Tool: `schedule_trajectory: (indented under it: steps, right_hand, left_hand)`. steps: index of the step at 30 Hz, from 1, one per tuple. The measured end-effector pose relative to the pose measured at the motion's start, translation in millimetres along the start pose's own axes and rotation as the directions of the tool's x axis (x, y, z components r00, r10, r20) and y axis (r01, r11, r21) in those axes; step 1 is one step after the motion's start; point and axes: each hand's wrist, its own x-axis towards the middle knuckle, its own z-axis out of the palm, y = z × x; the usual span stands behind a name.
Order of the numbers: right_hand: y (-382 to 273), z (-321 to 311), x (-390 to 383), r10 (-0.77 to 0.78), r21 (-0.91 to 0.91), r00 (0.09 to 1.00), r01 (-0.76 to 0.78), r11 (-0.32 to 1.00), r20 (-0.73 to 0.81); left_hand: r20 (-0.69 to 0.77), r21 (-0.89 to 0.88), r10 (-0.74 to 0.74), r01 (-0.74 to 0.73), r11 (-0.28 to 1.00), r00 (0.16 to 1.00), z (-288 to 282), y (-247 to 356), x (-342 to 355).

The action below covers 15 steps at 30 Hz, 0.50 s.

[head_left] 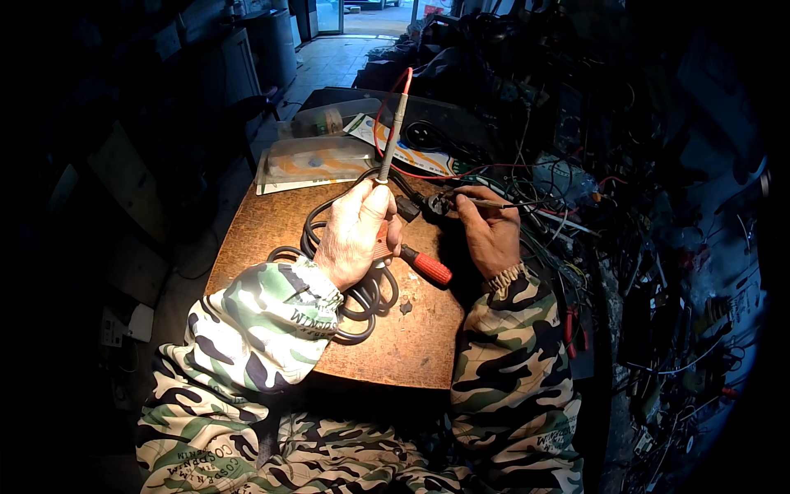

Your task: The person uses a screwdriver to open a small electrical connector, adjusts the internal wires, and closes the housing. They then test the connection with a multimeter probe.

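Note:
My left hand is closed round a grey test probe, which points up and has a red lead at its top. A reddish piece shows beneath its fingers. My right hand pinches a slim, dark, probe-like tool lying nearly level; its tip is hard to make out. Just left of those fingers is a small dark part, partly hidden. A dark block-shaped piece lies between the hands. Below it rests a red-handled tool. Coils of black cable pass under my left hand.
Clear plastic packs and a printed card lie at the far side of the wooden board. A coiled black cord sits behind. Tangled wires crowd the right side, with red-handled pliers nearer me.

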Motion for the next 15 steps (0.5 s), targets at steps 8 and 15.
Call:
schedule_trajectory:
  steps: [8, 15]
  right_hand:
    - [-39, 4, -5, 0.008, 0.139, 0.997, 0.003, 0.990, -0.079]
    - [-23, 2, 3, 0.050, 0.235, 0.993, -0.024, 0.972, -0.106]
  left_hand:
    - [0.033, 0.005, -0.002, 0.002, 1.000, 0.999, -3, 2, -4]
    - [0.064, 0.007, 0.019, -0.019, 1.000, 0.998, -3, 6, -6]
